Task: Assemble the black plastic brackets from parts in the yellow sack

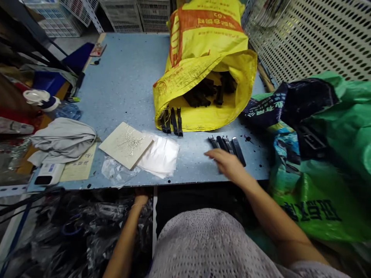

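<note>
My right hand [227, 162] is over the front right of the blue table, beside several black plastic parts [238, 151] lying in a row; its fingers are blurred and what they hold, if anything, is unclear. My left hand [141, 195] reaches under the table's front edge, its fingers hidden. Several more black parts [174, 121] lie by the mouth of a yellow sack [203, 69], which has dark parts inside. Left of the middle, a pale square board [126, 144] with small metal bits rests beside white plastic bags [160, 154].
A grey cloth [62, 139], a white device [50, 173] and a paper sheet [78, 166] are at the table's left. Green bags [327, 173] crowd the right side. Clear plastic bags [95, 224] fill the space below left. Crates [121, 15] stand behind.
</note>
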The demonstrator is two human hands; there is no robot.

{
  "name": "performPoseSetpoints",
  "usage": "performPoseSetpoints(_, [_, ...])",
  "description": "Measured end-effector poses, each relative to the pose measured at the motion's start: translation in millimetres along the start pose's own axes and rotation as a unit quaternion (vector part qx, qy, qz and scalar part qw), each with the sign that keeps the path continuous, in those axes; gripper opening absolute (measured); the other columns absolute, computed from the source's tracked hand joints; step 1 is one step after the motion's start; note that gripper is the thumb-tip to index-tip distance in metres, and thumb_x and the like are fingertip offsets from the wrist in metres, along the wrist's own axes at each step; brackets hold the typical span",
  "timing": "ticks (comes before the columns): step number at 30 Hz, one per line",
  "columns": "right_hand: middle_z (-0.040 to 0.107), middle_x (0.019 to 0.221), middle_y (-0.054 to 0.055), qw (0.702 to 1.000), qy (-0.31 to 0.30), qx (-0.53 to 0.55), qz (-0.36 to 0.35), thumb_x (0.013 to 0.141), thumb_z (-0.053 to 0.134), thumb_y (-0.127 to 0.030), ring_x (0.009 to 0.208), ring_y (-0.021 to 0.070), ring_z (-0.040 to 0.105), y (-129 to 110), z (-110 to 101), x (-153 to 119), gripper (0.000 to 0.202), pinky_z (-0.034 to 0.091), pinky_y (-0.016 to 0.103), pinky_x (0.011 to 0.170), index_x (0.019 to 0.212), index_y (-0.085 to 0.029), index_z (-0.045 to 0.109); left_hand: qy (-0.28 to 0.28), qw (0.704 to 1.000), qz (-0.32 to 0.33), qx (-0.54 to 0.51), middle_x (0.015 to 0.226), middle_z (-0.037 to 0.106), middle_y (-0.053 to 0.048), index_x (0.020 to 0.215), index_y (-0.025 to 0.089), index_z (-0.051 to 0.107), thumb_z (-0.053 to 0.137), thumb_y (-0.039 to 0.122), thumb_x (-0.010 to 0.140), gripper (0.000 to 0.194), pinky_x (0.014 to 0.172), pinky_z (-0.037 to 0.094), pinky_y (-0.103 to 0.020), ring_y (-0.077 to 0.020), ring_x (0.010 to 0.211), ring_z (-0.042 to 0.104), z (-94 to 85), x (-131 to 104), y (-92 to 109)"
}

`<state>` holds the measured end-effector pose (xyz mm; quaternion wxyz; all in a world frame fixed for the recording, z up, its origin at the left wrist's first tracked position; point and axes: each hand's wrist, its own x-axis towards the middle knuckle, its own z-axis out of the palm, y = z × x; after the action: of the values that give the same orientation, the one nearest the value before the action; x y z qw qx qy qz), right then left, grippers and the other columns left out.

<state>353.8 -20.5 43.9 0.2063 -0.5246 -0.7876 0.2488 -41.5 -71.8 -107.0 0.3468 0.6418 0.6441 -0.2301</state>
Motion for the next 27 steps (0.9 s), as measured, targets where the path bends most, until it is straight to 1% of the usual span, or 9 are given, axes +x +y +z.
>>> performPoseSetpoints(3, [0.043,0.151,0.011,0.97,-0.018,-0.241,-0.025,0.09,0.04,-0.003,0.137,0.0337,0.043,38.2,-35.2,14.4,0.055,0.043,0.055,0.103,0.138,-0.026,0.054,-0.061,0.992,0.072,-0.079,0.084,0.072,-0.01,0.091,0.016,0.072,0.045,0.04,0.094,0.036,0.075,0.05,-0.032,-0.0233,0.082,0.068,-28.8,-36.1,6.1])
performPoseSetpoints(5, [0.038,0.155,0.009,0.951,-0.055,-0.293,-0.083,0.089,0.044,-0.003,0.144,0.034,0.031,52.1,-38.7,30.7,0.05,0.033,0.06,0.109,0.132,-0.026,0.058,-0.043,0.968,0.162,-0.187,0.078,0.071,-0.005,0.093,0.02,0.072,0.038,0.046,0.097,0.043,0.069,0.05,-0.028,-0.0185,0.071,0.067,-49.0,-55.2,30.4])
performPoseSetpoints(9, [0.046,0.149,0.013,0.932,-0.123,-0.293,-0.177,0.084,0.059,-0.014,0.142,0.0332,0.035,46.6,-17.1,60.2,0.03,0.03,0.055,0.112,0.113,-0.018,0.065,0.312,0.879,0.236,-0.273,0.089,0.066,-0.008,0.093,0.019,0.07,0.048,0.037,0.095,0.028,0.087,0.049,-0.036,-0.0217,0.09,0.062,-85.2,-39.7,105.6])
performPoseSetpoints(12, [0.066,0.117,0.021,0.941,-0.173,-0.272,-0.103,0.075,0.071,-0.03,0.112,0.0354,0.062,34.5,-3.6,66.8,0.042,0.048,0.046,0.092,0.111,-0.011,0.06,0.43,0.843,0.213,-0.245,0.097,0.061,-0.01,0.085,0.017,0.067,0.056,0.025,0.089,0.014,0.086,0.048,-0.037,-0.0223,0.094,0.058,-102.8,-1.4,132.6])
performPoseSetpoints(14, [0.07,0.097,0.016,0.96,-0.166,-0.227,-0.003,0.075,0.072,-0.041,0.089,0.0324,0.068,30.3,0.8,65.0,0.053,0.052,0.04,0.076,0.116,-0.012,0.055,0.415,0.838,0.198,-0.294,0.091,0.059,-0.007,0.077,0.016,0.064,0.063,0.024,0.084,0.011,0.076,0.049,-0.031,-0.0183,0.083,0.058,-110.0,16.9,126.9])
performPoseSetpoints(17, [0.067,0.108,0.014,0.992,-0.097,-0.037,0.077,0.083,0.062,-0.054,0.093,0.0296,0.066,24.8,9.4,60.1,0.064,0.051,0.038,0.078,0.131,-0.015,0.045,0.332,0.824,0.184,-0.421,0.073,0.058,-0.001,0.071,0.016,0.062,0.069,0.032,0.078,0.02,0.063,0.044,-0.026,-0.013,0.065,0.054,-115.9,26.7,104.0])
performPoseSetpoints(21, [0.06,0.123,0.013,0.944,-0.143,0.295,0.038,0.1,0.031,-0.05,0.095,0.0217,0.064,6.0,30.9,56.7,0.055,0.053,0.036,0.081,0.143,-0.016,0.036,0.278,0.776,0.183,-0.535,0.067,0.06,0.002,0.082,0.016,0.063,0.069,0.031,0.077,0.018,0.059,0.045,-0.023,-0.0112,0.057,0.055,-116.5,24.5,88.6])
performPoseSetpoints(24, [0.063,0.117,0.011,0.938,-0.201,0.278,0.042,0.098,0.042,-0.046,0.095,0.0216,0.063,-8.3,41.5,54.6,0.046,0.052,0.035,0.081,0.133,-0.018,0.05,0.362,0.796,0.211,-0.437,0.082,0.067,-0.003,0.086,0.017,0.064,0.059,0.016,0.081,0.008,0.074,0.053,-0.029,-0.0153,0.075,0.064,-115.0,20.3,86.4])
performPoseSetpoints(27, [0.066,0.113,0.011,0.966,-0.198,0.154,0.064,0.095,0.051,-0.041,0.1,0.0251,0.062,-13.1,42.8,52.3,0.034,0.047,0.037,0.087,0.119,-0.019,0.061,0.43,0.839,0.245,-0.226,0.113,0.069,-0.01,0.104,0.017,0.068,0.046,0.004,0.083,0.033,0.099,0.05,-0.041,-0.0228,0.108,0.063,-114.1,13.3,83.7])
